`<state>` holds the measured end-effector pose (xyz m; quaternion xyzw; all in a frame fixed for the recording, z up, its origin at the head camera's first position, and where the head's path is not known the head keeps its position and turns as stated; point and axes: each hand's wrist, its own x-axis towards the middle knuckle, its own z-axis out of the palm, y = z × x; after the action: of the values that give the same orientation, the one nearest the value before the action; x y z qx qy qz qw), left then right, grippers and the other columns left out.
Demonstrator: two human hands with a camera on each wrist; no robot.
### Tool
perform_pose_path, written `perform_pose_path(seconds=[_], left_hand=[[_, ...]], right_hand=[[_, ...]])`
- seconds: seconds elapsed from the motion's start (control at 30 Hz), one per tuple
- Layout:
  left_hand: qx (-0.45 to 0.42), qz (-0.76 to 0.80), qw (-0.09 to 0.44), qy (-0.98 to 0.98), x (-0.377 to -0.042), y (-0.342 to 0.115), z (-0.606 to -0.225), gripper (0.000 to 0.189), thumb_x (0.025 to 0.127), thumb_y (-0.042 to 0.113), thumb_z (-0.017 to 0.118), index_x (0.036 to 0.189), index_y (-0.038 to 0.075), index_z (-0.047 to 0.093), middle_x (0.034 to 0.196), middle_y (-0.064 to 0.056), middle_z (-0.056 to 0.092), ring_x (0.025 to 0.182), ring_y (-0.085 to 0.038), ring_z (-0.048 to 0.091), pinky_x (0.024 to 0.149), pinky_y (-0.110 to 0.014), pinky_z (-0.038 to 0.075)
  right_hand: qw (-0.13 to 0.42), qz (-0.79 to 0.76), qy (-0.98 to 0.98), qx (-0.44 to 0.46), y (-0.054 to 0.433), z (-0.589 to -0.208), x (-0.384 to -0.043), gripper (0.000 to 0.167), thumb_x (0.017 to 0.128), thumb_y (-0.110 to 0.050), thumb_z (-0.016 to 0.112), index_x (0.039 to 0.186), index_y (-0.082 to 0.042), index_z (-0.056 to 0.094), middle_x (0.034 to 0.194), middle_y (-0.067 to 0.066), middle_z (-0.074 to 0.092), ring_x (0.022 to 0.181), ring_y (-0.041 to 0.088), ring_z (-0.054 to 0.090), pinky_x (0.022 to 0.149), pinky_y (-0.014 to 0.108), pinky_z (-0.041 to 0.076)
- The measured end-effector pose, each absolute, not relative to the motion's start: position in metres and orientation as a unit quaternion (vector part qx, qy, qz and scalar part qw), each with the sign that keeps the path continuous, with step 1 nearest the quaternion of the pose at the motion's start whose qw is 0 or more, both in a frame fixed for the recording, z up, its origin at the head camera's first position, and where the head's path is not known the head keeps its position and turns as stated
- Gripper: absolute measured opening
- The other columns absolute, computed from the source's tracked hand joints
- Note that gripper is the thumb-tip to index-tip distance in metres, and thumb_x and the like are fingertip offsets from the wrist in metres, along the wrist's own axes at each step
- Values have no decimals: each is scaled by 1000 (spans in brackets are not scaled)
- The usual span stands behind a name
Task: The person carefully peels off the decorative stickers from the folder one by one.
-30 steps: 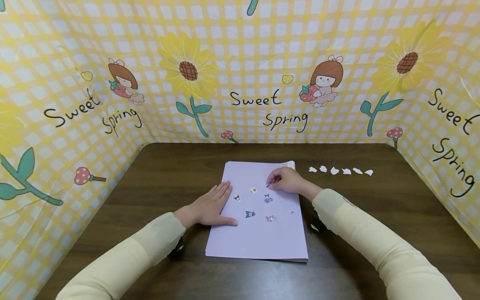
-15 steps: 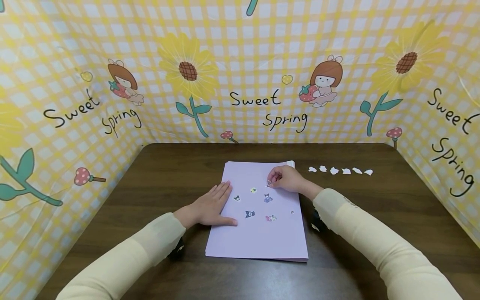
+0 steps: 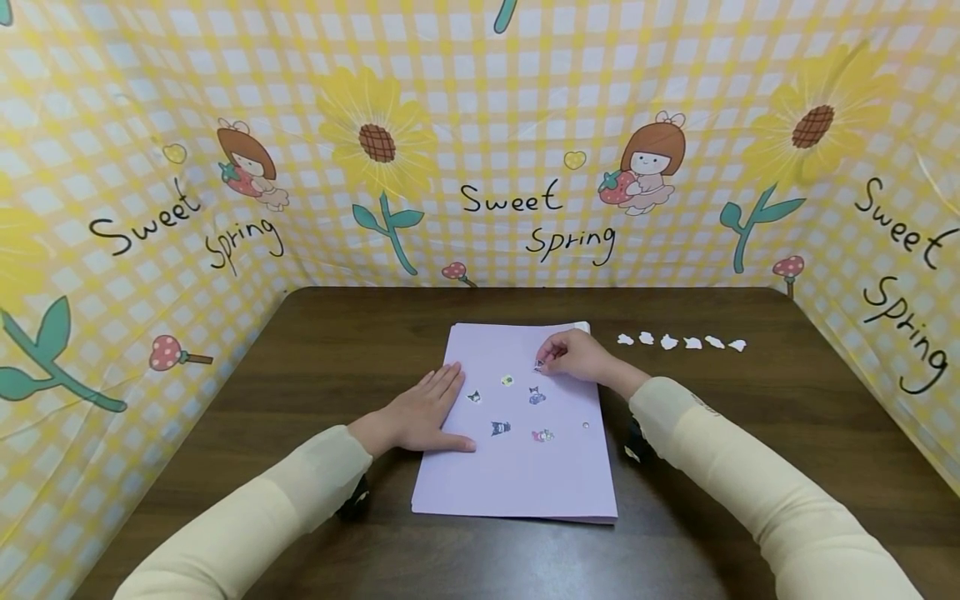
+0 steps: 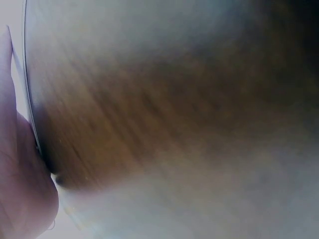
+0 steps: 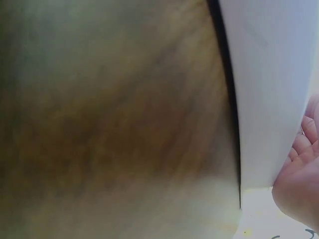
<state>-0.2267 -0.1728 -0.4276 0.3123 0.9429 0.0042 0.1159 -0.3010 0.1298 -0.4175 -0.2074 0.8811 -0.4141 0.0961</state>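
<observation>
A lilac pad of paper [image 3: 510, 483] lies on the table, with several small cartoon stickers on its face. My left hand [image 3: 412, 410] rests flat on its left edge, thumb spread toward the middle. Over the upper right part, my right hand [image 3: 573, 353] pinches a small cartoon sticker [image 3: 538, 365] between thumb and fingertips, close over the paper. Just below it is a bluish-purple sticker [image 3: 536, 396]. A green-yellow sticker [image 3: 507, 381], a black-and-white one [image 3: 474, 397], a dark blue one [image 3: 500, 428] and a pink one [image 3: 543, 435] lie around. Both wrist views show mostly blurred table.
Several white scraps [image 3: 669, 342] lie in a row on the brown table [image 3: 345, 333], right of the pad. A tiny round sticker [image 3: 586, 425] is near the pad's right edge. Yellow checked cloth [image 3: 495, 108] walls the table's back and sides.
My right hand and the pinched sticker have shifted very slightly toward the pad's far edge. The left hand stays in place.
</observation>
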Motion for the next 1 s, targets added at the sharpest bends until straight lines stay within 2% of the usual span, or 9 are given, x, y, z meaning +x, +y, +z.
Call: perform_pose_path(seconds=[0.3,0.53,1.0], left_hand=[[311,13,116,943,-228,-174,-432,119,78,86,39,155,0,7,161,-15,1,147,-27,-1,117,-42,7],[312,9,107,944,-231,-175,-437,119,77,87,37,155,2,6,162,-14,1,148,-26,-1,117,-42,7],[306,3,116,945,-229,-173,-433,118,78,86,38,155,3,5,162,-13,-1,147,-25,-3,117,-41,4]], right_hand=[[116,-448,865,-193,136,-412,-301,6,84,-8,76,88,-5,73,82,3,68,76,20,54,68,30,43],[113,-457,862,-185,140,-405,-298,7,85,-9,76,90,-5,74,83,3,68,69,19,52,59,27,42],[115,-474,847,-210,148,-402,-293,9,86,-5,74,92,2,72,80,7,63,72,22,52,59,27,45]])
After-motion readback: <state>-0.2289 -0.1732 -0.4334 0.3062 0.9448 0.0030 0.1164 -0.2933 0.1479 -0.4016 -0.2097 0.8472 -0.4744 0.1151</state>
